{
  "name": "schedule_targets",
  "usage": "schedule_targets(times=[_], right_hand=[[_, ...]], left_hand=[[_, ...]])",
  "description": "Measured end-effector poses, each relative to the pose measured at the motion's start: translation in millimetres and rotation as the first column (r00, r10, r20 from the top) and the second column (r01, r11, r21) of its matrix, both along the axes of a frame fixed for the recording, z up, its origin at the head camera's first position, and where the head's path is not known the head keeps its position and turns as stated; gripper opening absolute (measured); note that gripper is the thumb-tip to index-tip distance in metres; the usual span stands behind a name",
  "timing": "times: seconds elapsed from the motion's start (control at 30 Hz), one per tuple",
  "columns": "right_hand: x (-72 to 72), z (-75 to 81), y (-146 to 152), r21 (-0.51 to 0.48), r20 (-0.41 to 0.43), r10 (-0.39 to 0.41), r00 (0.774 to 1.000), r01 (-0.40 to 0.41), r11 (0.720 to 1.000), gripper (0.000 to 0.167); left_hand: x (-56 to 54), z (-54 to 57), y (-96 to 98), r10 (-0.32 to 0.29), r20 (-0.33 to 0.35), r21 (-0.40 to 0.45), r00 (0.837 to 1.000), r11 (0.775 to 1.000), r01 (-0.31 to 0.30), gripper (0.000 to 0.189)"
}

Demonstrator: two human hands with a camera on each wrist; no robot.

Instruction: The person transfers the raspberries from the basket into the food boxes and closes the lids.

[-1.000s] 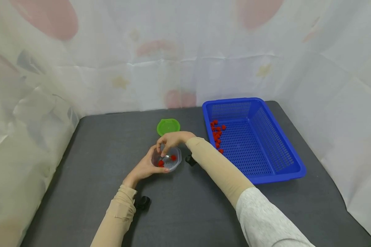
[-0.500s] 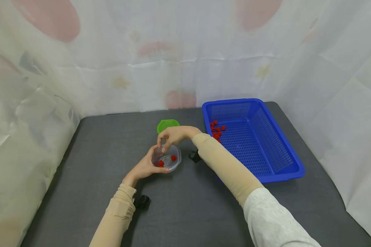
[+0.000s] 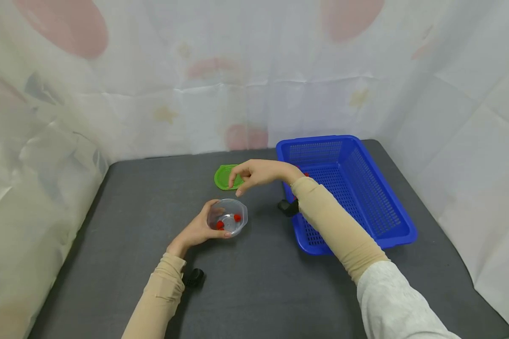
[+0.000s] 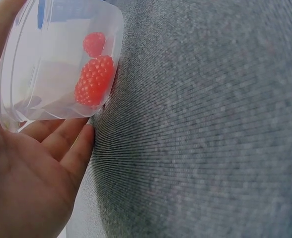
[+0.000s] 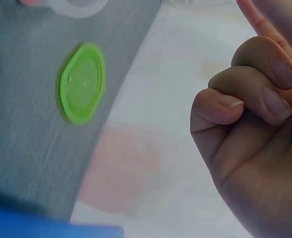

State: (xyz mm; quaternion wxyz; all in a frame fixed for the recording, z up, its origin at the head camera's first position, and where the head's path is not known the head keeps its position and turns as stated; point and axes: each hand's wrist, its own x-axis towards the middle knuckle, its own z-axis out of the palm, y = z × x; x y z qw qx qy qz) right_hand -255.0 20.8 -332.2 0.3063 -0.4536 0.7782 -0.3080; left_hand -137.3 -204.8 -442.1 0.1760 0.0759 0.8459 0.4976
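A clear plastic tub stands in the middle of the head view. My left hand grips its left side, with the thumb along the front and the fingers round the back. Inside lie a few red raspberries; two show through the wall in the left wrist view. Up and to the right of the tub, my right hand hovers with nothing in it. Its thumb and index finger are apart, and the other fingers curl loosely. A green lid lies behind the tub, partly covered by the right hand in the head view.
A blue perforated basket stands on the dark table at the right. My right forearm reaches over it and hides most of the raspberries at its left side. Patterned white curtains close off the back and sides.
My right hand has lifted out of the tub and moved up and right towards the basket, its fingers now empty. My left hand and the tub have barely moved.
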Motion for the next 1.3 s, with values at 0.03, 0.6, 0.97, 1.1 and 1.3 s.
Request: schedule_targets(times=[0.03,0.6,0.97,1.1,1.3], right_hand=[[-0.1,0.5,5,-0.002,0.003,-0.013,1.000,0.013,1.000,0.025],[-4.2,-17.8,84,-0.108,0.160,-0.207,0.965,0.226,0.968,0.025],[-14.6,-47.2,128,-0.120,0.284,-0.250,0.926,0.293,0.949,0.027],[-19.5,-59.4,141,-0.065,0.335,-0.275,0.901,0.313,0.947,0.030],[-24.5,-76.2,151,0.082,0.338,-0.305,0.891,0.294,0.952,0.035]], left_hand=[[0.2,0.0,0.2,0.002,-0.001,0.002,1.000,1.000,-0.002,0.094],[3.8,-1.9,-2.2,0.009,-0.030,0.040,1.000,0.999,-0.008,0.095],[8.9,-1.4,-4.1,0.021,-0.029,0.041,0.999,0.999,-0.020,0.095],[9.8,-0.5,-4.5,0.020,-0.028,0.046,0.999,0.999,-0.019,0.095],[11.6,-0.5,-3.2,0.019,-0.015,0.055,1.000,0.998,-0.019,0.097]])
